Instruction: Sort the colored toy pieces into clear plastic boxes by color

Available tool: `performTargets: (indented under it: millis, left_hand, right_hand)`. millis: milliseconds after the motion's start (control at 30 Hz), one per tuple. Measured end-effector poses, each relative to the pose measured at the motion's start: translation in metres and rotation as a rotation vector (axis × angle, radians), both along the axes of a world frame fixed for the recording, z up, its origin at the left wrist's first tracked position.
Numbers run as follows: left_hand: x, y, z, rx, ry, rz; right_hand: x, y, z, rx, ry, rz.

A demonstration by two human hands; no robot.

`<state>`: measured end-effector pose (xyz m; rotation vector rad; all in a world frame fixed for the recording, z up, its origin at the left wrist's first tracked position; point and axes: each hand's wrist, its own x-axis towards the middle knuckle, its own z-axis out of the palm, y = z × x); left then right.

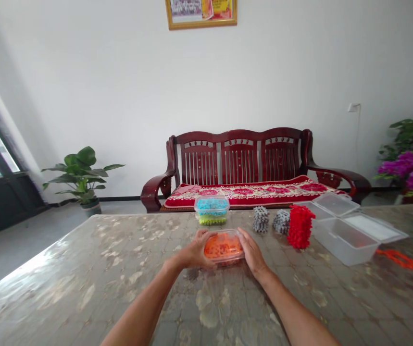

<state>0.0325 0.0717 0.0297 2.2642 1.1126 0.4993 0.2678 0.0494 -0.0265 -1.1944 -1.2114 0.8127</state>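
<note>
Between my two hands is a clear lidded plastic box (224,246) with orange pieces inside. My left hand (197,251) wraps its left side, thumb toward me and fingers at the far edge. Along the right side, my right hand (252,252) presses with its fingers together. Whether the box rests on the table or is slightly raised, I cannot tell. Just beyond it stand stacked clear boxes (212,206), with blue pieces above and yellow-green ones below. To the right are two grey bundles of plastic pieces (260,220) and a taller red bundle (300,228).
Translucent open bins (350,240) stand on the table's right, near an orange plastic piece (401,258) and a green stick. Purple flowers (410,166) are at the far right. A dark red wooden bench (240,158) stands behind the patterned table (127,288).
</note>
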Motion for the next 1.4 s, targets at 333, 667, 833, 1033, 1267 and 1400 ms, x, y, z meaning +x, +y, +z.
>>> performTargets:
  millis: [333, 667, 833, 1033, 1267, 1400]
  left_hand:
    - [-0.026, -0.004, 0.003, 0.003, 0.002, 0.069]
    - [-0.070, 0.003, 0.040, 0.059, 0.464, 0.286]
    - [-0.034, -0.019, 0.037, 0.298, 0.623, 0.429]
    - [-0.018, -0.027, 0.004, 0.486, 0.473, 0.426]
    - [-0.071, -0.004, -0.003, 0.566, 0.535, 0.537]
    - [-0.081, 0.016, 0.002, 0.564, 0.574, 0.614]
  right_hand:
    - [-0.001, -0.003, 0.000, -0.070, 0.146, 0.002]
    - [0.000, -0.003, 0.003, -0.047, 0.025, 0.039]
    - [0.001, -0.002, 0.004, -0.037, -0.081, 0.031]
    - [0.002, -0.002, 0.001, -0.019, -0.138, 0.026]
    - [0.002, -0.001, 0.000, -0.010, -0.138, 0.026]
    - [0.002, -0.001, 0.000, -0.010, -0.152, 0.030]
